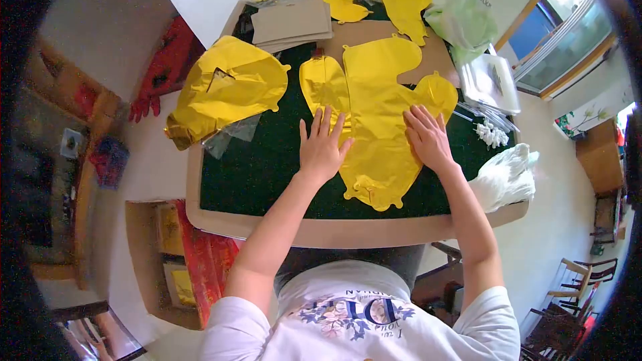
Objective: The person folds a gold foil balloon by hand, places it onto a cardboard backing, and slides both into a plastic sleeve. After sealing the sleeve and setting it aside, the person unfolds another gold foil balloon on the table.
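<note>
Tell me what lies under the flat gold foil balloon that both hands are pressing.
The gold foil balloon lies on the table's dark green top, overlapping a brown cardboard sheet at its far end. Anything else beneath is covered.

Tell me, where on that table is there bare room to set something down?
Bare green shows on the table between the left hand and the folded gold balloon. The far end, around the cardboard sheets and plastic bags, is crowded.

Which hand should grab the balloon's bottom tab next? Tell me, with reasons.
Probably the left hand. It lies flat on the gold balloon at its left edge, slightly nearer the tab at the bottom. The right hand presses the balloon farther up and to the right.
</note>
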A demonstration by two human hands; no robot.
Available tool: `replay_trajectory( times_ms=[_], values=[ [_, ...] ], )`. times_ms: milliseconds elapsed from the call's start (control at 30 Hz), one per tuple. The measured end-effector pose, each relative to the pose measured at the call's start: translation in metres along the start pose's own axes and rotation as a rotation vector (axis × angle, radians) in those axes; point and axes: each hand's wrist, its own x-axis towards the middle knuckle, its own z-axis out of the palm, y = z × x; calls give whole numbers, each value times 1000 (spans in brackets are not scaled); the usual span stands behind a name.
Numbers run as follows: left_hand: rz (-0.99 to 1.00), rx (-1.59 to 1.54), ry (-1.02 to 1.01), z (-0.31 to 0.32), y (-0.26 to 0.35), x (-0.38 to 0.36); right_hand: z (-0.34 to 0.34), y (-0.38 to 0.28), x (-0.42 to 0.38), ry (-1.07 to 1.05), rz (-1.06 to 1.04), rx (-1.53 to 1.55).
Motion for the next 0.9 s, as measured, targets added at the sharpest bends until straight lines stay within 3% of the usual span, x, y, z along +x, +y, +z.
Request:
replay_trajectory(
  times_ms=[167, 333, 567, 767, 900],
  values=[
    [5, -9, 31, -1, 0, -1, 4, 2, 0, 38, 0, 10],
    [-100, -23, 56, -8, -5, 0, 9, 32, 2, 220, 99, -17],
    [-146, 67, -69, -14, -9, -7, 13, 42, 0, 91, 186, -53],
    [-174, 48, 22, -12, -4, -7, 7, 35, 2, 69, 199, -103],
    [294, -111, 97, -15, 13, 11, 11, 38, 1, 74, 186, -117]
  ],
)
